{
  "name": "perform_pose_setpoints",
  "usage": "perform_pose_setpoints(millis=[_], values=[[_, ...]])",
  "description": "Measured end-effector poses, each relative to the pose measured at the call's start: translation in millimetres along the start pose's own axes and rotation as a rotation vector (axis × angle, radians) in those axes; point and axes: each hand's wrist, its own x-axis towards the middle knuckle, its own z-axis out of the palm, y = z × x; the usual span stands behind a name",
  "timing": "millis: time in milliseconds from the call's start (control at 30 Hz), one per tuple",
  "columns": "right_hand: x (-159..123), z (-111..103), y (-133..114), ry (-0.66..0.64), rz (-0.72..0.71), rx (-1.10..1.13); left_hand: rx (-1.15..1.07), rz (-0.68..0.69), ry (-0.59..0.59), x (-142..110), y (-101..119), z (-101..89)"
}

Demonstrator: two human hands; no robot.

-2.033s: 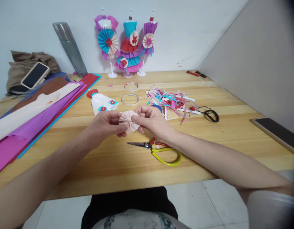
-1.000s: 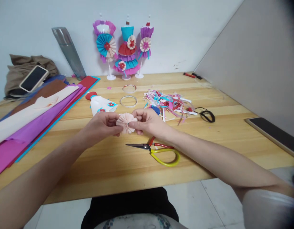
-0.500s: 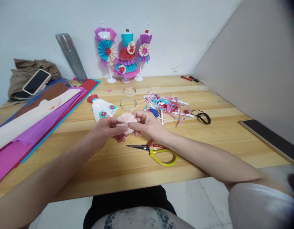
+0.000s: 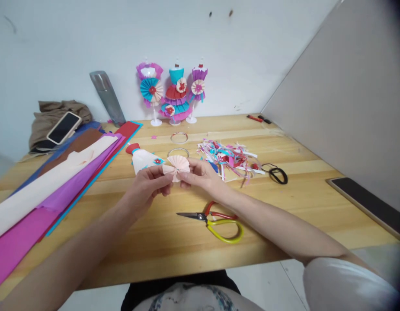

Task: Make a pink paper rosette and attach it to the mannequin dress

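A pale pink pleated paper rosette (image 4: 178,163) is held up above the table between both my hands. My left hand (image 4: 152,181) pinches its left edge between thumb and fingers. On the other side my right hand (image 4: 202,176) grips it, the thumb lying near the centre. Below my hands lie scissors (image 4: 203,217) with one red and one yellow handle, blades pointing left. Just behind my left hand is a small white paper dress (image 4: 143,160) with a red top and red flowers, partly covered. A roll of tape (image 4: 178,152) lies behind the rosette.
Coloured paper sheets (image 4: 66,172) spread along the left, with a phone (image 4: 64,128) and a bottle (image 4: 108,97) behind. Three small dressed mannequins (image 4: 176,95) stand by the wall. Paper scraps (image 4: 228,156), a black hair tie (image 4: 278,175) and another phone (image 4: 368,205) lie to the right.
The view has tilted up, so everything sits lower in the picture. Both hands keep hold of the rosette; its pleats show a gap at the lower left where my thumb presses.
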Motion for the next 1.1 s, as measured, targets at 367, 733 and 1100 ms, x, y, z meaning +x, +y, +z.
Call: perform_pose_setpoints(millis=[367, 733, 1100], values=[[36, -28, -28, 0.070, 0.014, -0.090, 0.346, 0.058, 0.055, 35, 48, -6.9], [67, -29, -26, 0.181, -0.100, -0.020, 0.252, 0.183, 0.113, 68, 64, -3.4], [68, -31, -11, 0.296, -0.103, 0.105, 0.006, 0.167, 0.010, 81, 35, -2.3]])
